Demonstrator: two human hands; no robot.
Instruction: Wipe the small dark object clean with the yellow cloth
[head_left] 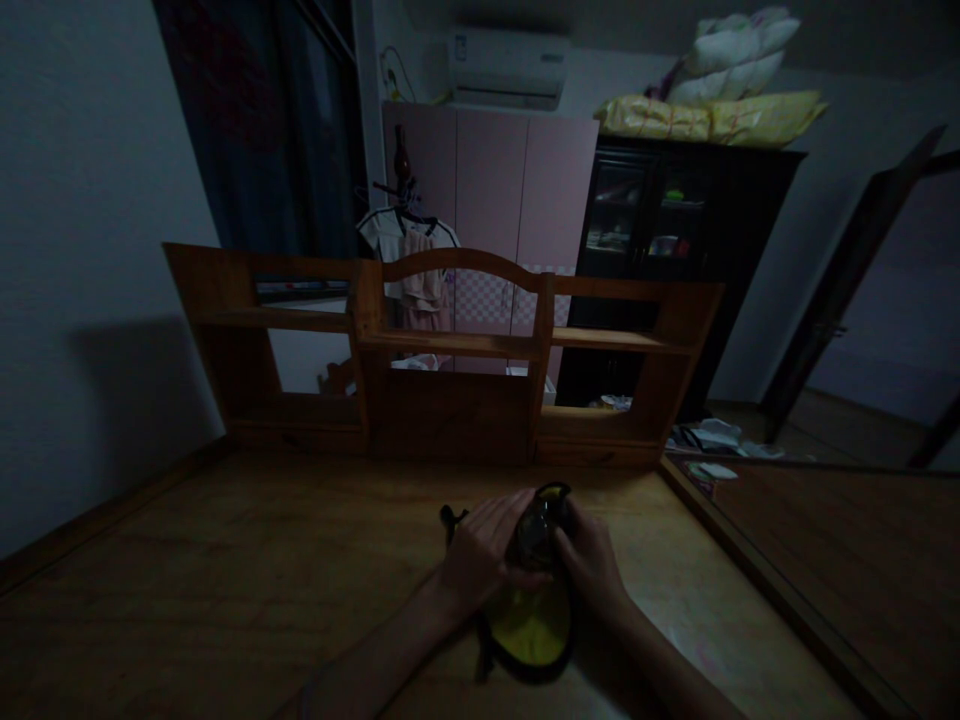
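Note:
A black pouch with a yellow lining (531, 630) lies on the wooden desk (225, 580) close to me. My left hand (484, 555) wraps round a dark rounded object (536, 535) at the pouch's mouth, fingers curled over its top. My right hand (592, 560) grips the same object and the pouch's black rim from the right side. What the dark object is I cannot make out in the dim light. A short black strap end (450, 518) sticks out left of my left hand.
A low wooden shelf unit (450, 350) stands along the desk's far edge. Behind it are pink wardrobes (517, 190), a dark glass-door cabinet (660, 220) with bedding on top, hanging clothes (412, 260), and a door (840, 290) at right.

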